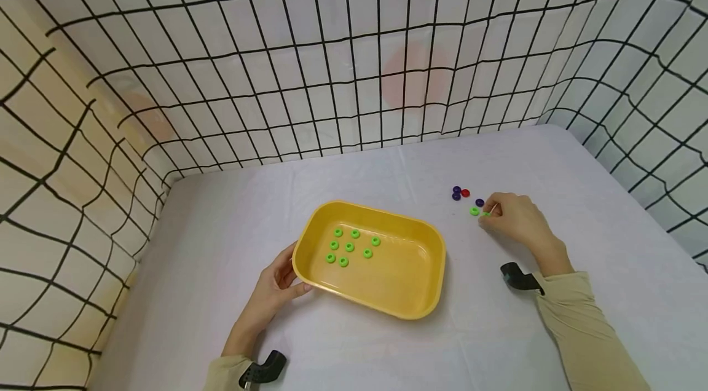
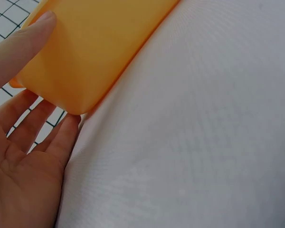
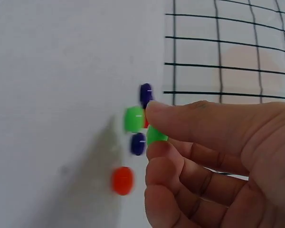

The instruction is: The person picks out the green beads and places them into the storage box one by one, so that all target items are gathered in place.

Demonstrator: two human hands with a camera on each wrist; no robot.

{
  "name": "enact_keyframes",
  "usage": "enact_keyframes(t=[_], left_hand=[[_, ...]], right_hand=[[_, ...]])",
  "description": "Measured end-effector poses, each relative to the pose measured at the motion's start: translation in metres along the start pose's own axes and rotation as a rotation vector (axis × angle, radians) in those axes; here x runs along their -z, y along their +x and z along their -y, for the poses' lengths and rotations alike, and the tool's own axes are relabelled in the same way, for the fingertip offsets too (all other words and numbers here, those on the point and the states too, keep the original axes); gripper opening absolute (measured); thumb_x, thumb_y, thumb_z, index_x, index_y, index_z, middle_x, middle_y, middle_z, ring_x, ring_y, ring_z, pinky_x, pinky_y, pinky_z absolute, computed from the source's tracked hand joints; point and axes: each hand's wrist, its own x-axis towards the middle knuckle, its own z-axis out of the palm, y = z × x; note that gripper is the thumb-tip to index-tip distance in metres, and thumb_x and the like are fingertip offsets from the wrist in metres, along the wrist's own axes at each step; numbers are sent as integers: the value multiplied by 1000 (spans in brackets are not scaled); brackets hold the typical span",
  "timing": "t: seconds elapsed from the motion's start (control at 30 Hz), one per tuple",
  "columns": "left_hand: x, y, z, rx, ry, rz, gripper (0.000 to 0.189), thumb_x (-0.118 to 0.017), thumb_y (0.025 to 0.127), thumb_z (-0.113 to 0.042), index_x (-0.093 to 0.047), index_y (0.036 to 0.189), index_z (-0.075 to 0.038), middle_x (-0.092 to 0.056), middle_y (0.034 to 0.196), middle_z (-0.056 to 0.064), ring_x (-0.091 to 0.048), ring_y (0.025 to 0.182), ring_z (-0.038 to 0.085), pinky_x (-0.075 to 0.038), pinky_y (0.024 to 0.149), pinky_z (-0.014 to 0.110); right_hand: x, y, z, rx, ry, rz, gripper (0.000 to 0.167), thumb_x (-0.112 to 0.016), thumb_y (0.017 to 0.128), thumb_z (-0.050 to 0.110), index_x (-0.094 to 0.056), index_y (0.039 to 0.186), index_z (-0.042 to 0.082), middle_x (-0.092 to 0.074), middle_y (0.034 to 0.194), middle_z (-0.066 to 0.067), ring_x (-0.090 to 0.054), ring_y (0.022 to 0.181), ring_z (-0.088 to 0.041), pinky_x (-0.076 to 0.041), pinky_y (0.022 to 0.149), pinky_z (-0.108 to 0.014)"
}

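Observation:
A yellow tray (image 1: pixel 381 299) stands at the middle of the table with several small green rings (image 1: pixel 350 247) inside, mostly toward its left half. My left hand (image 1: pixel 271 286) holds the tray's left end, the thumb on the near wall and the fingers round the corner. Right of the tray, my right hand (image 1: pixel 517 219) pinches a green bead (image 3: pixel 156 135) between thumb and fingertips. Close beside those fingertips lie another green bead (image 1: pixel 474 211) and a dark purple bead (image 1: pixel 479 203). An orange-red bead (image 3: pixel 122 180) shows below them in the right wrist view.
Slightly farther back on the white cloth (image 1: pixel 387 182) sit two purple beads (image 1: pixel 456 197) touching a red one (image 1: pixel 466 193). Black wire mesh (image 1: pixel 354 77) walls in the table at the back and both sides.

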Motion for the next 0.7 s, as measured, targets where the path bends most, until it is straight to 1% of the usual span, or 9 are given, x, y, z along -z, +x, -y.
enact_keyframes(t=[0.13, 0.2, 0.3, 0.4, 0.5, 0.6, 0.7], left_hand=[[2, 2, -2, 3, 4, 10, 82, -78, 82, -6, -36, 152, -9, -39, 155, 12, -40, 141, 34, -41, 105, 16], [2, 3, -3, 2, 2, 15, 82, -79, 82, -7, -36, 152, -10, -39, 156, 12, -40, 141, 34, -41, 106, 16], [3, 4, -4, 5, -5, 16, 82, -79, 82, -7, -37, 152, -10, -38, 156, 11, -40, 141, 34, -41, 106, 16], [4, 4, -4, -6, -8, 20, 81, -79, 82, -6, -37, 152, -10, -38, 156, 12, -40, 140, 36, -41, 106, 17], [4, 4, -3, -17, -10, 25, 81, -78, 83, -6, -37, 152, -9, -39, 155, 12, -42, 139, 37, -42, 105, 17], [5, 3, -2, -21, -12, 20, 80, -78, 83, -5, -37, 151, -9, -39, 155, 13, -43, 138, 38, -43, 104, 17], [3, 2, -1, -11, -18, 15, 80, -78, 82, -5, -37, 151, -9, -40, 154, 13, -43, 137, 38, -43, 104, 17]], right_hand=[[9, -6, 15, 59, 26, -78, 24, -73, 88, 22, -66, 99, 1, -57, 76, -5, -48, 68, -20, -36, 55, -28], [13, -6, 31, 108, 35, -97, 22, -74, 88, 22, -66, 97, 3, -57, 76, -3, -48, 67, -19, -36, 55, -28], [18, -1, 65, 208, 24, -74, 19, -74, 88, 20, -66, 95, 4, -57, 74, -2, -48, 65, -17, -38, 55, -27], [19, 9, 105, 343, -36, -9, 17, -74, 87, 17, -66, 95, 5, -57, 70, 0, -48, 61, -14, -39, 54, -25], [11, 20, 145, 477, -126, 82, 16, -75, 87, 16, -67, 96, 5, -57, 69, 1, -48, 61, -13, -41, 54, -24], [-8, 28, 180, 585, -222, 206, 16, -76, 86, 15, -68, 97, 7, -60, 72, 1, -51, 64, -13, -44, 57, -23], [-36, 32, 200, 657, -299, 339, 14, -77, 85, 14, -69, 95, 8, -63, 77, 1, -51, 67, -13, -46, 59, -23]])
